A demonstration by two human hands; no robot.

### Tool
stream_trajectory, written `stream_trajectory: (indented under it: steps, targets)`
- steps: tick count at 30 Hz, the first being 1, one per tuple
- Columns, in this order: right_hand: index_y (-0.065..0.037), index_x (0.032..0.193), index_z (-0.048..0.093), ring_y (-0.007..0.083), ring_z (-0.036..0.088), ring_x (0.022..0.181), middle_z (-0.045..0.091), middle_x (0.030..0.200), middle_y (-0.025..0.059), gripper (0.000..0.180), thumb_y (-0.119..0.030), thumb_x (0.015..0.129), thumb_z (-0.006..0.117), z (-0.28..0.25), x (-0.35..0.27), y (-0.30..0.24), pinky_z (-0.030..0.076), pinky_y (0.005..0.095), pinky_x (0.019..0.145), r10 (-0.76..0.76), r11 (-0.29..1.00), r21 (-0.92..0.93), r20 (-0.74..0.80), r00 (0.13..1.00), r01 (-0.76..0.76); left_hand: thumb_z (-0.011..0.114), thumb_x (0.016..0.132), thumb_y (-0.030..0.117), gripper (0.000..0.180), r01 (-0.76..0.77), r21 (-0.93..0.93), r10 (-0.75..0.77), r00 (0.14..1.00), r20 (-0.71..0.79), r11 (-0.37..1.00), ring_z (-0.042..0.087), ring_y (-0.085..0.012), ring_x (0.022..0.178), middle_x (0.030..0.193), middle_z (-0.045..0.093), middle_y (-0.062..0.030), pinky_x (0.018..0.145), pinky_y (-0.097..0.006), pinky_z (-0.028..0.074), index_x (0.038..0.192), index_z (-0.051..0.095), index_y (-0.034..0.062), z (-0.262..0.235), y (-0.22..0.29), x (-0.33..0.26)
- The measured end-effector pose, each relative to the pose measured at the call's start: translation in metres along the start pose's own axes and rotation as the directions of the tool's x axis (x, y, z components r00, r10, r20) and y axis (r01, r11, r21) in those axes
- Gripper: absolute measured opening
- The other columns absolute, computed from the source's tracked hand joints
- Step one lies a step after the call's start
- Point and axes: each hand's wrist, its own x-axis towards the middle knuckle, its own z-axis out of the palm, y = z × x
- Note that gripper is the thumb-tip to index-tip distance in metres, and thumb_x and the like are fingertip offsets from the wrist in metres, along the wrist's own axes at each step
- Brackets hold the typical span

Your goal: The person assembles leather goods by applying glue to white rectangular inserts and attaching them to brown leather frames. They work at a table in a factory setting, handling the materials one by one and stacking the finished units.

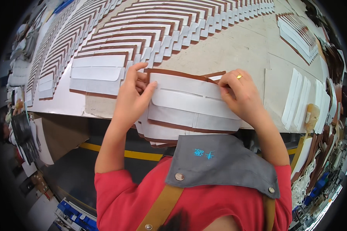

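In front of me is a white-backed panel (196, 101) with brown edges, apparently leather, with a flap shape and slits across it. It lies on similar panels, whose lower edges (152, 136) hang past the table's front edge. My left hand (136, 88) is at its upper left corner, thumb on the face and the other fingers bent by the side edge. At the upper right corner my right hand (241, 92), with a gold ring, has its fingers closed on the panel; the fingertips are partly hidden. A brown and white strip (214, 74) shows behind the top edge.
Long overlapping rows of similar panels (117, 46) cover the table's left and back. A smaller fanned group (297, 36) lies far right. White strips (295, 101) and a yellowish bottle-like container (311, 115) are at the near right. A table edge (61, 114) runs before me.
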Motion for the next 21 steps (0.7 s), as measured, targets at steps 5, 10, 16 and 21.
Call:
stream_trajectory:
  steps: [5,10,16,21]
  targets:
    - [-0.004,0.118,0.051,0.0266,0.048,0.116,0.051,0.124,0.0105,0.047,-0.006,0.074,0.065,0.015,-0.009,-0.02,0.038,0.0407,0.098,-0.058,0.997,0.044,0.042,0.997,0.056,0.056,0.083,-0.001,0.044,0.067,-0.079,-0.069,0.997,-0.017,0.995,0.043,-0.0052,0.068,0.08,0.051,0.0003,0.063,-0.02,0.037,0.124,0.04,0.0027,0.007,-0.008,-0.003]
    - [-0.006,0.137,0.032,0.0232,0.023,0.135,0.028,0.145,0.0075,0.06,-0.035,0.087,0.05,0.032,-0.028,-0.035,0.018,0.0432,0.11,-0.029,0.999,0.037,0.351,0.936,0.017,0.056,0.081,0.001,0.046,0.098,-0.12,-0.104,0.994,-0.045,0.988,0.042,-0.0076,0.065,0.074,0.049,0.0004,0.062,-0.02,0.037,0.124,0.041,0.0049,0.013,-0.017,-0.002]
    - [-0.004,0.135,0.035,0.0273,0.024,0.134,0.03,0.143,0.013,0.057,-0.034,0.089,0.05,0.002,-0.074,0.009,0.018,0.0413,0.11,0.269,0.958,-0.16,0.214,0.939,-0.238,0.051,0.084,-0.005,0.044,-0.114,-0.145,0.087,0.979,-0.184,0.983,0.045,-0.0084,0.081,0.091,0.049,-0.0017,0.075,-0.02,0.036,0.126,0.039,0.0038,0.019,-0.014,-0.014]
    - [-0.001,0.118,0.048,0.027,0.042,0.117,0.049,0.122,0.0149,0.042,-0.019,0.083,0.062,-0.044,-0.078,0.026,0.03,0.0365,0.1,0.466,0.839,0.254,0.125,0.876,-0.482,0.046,0.086,-0.009,0.042,-0.385,-0.284,0.291,0.901,-0.321,0.878,0.047,-0.0114,0.089,0.096,0.047,-0.0044,0.082,-0.024,0.038,0.125,0.037,0.0039,0.02,0.004,-0.006]
